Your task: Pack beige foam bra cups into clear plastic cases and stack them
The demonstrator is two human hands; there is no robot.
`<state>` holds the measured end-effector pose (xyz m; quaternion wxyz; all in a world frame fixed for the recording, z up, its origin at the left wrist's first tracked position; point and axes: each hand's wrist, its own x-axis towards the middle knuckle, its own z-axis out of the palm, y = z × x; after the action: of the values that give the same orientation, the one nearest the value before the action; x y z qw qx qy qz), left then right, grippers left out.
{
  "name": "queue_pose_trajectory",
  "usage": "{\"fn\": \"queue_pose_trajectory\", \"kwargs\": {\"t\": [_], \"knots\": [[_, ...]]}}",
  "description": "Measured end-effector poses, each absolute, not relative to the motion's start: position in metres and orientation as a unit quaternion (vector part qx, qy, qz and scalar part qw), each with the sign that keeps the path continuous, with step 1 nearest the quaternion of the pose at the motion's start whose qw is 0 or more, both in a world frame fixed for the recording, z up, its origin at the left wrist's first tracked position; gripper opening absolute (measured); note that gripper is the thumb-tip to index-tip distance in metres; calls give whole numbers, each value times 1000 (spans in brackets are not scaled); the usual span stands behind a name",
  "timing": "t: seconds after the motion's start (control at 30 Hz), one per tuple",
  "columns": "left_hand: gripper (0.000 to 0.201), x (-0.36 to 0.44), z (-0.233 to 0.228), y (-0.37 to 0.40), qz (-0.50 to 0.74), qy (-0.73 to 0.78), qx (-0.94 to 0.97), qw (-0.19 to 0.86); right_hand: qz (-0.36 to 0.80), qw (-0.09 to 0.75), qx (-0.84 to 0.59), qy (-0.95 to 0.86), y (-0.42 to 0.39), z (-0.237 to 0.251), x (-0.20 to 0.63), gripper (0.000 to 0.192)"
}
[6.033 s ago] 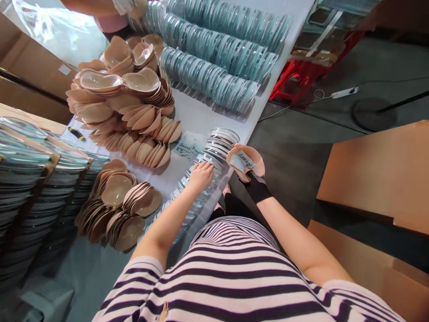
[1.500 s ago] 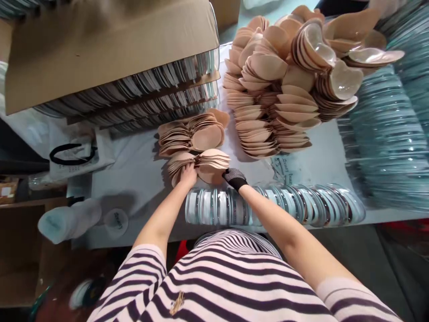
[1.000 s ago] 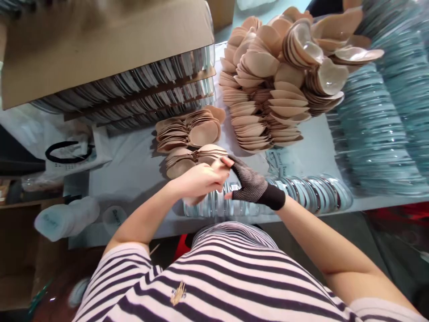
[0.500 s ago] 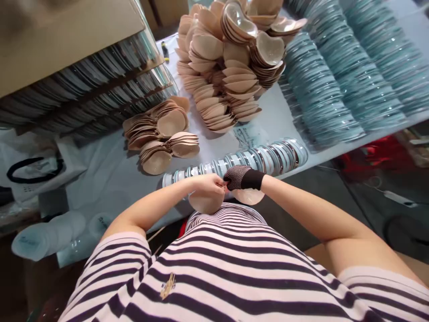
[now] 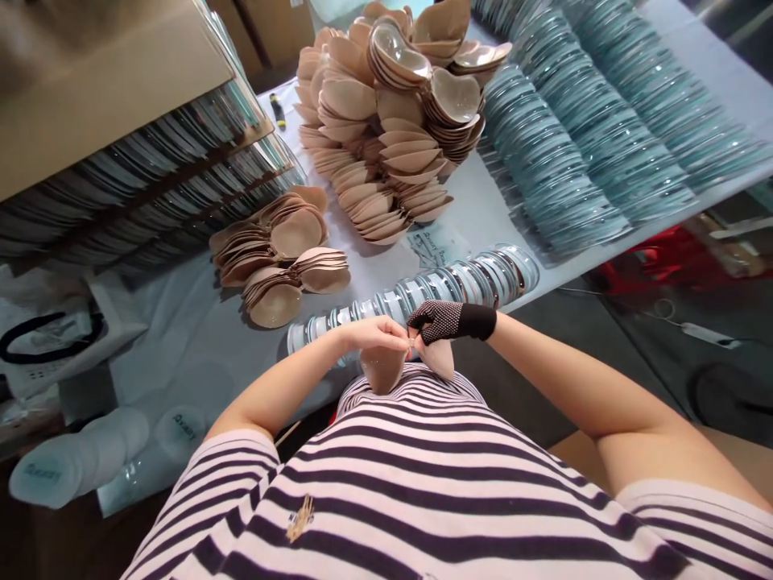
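Observation:
Fingers pinched, my bare left hand [image 5: 386, 332] grips one cup of a beige stick-on bra [image 5: 382, 369] near its middle. My right hand [image 5: 431, 324], in a dark dotted glove that leaves some fingertips bare, pinches the other cup close beside it. Both hands meet at the middle join, and the cups hang below them against the striped shirt. Just beyond my hands runs a row of clear round plastic cases [image 5: 392, 302] along the table's front edge. What the fingertips hold at the join is too small to make out.
A large heap of beige bra cups [image 5: 392, 121] sits at the back, with smaller stacks [image 5: 283, 250] to the left. Rows of clear plastic shells [image 5: 561, 161] fill the right. A loaded carton [image 5: 121, 105] stands at left, and frosted round pouches [image 5: 78, 455] lie lower left.
The two cups have tilted and drawn closer together, hanging more steeply. My hands stay pinched at the join. The whole view has shifted slightly.

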<state>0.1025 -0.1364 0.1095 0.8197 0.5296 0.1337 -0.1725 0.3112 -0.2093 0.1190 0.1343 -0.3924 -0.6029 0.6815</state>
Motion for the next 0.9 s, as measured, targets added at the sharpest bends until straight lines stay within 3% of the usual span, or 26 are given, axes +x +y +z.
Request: {"fn": "queue_pose_trajectory", "kwargs": {"t": [0.17,0.4,0.57,0.67,0.77,0.9], "knots": [[54,108,90,-147,-207,110,399,886,727,146,-333,-583,-208,115,310,38],[30,102,106,-148,-83,241,562,787,545,95,-508,-660,-218,121,311,20],[38,104,111,-147,-136,156,489,848,598,178,-363,-692,-217,124,311,25],[46,106,106,-151,-151,140,418,885,580,194,-344,-712,-218,129,309,23],[45,107,99,-158,-128,141,383,904,511,174,-388,-747,-220,140,309,19],[39,109,84,-165,-84,210,346,910,338,125,-460,-812,-218,161,314,18]]}}
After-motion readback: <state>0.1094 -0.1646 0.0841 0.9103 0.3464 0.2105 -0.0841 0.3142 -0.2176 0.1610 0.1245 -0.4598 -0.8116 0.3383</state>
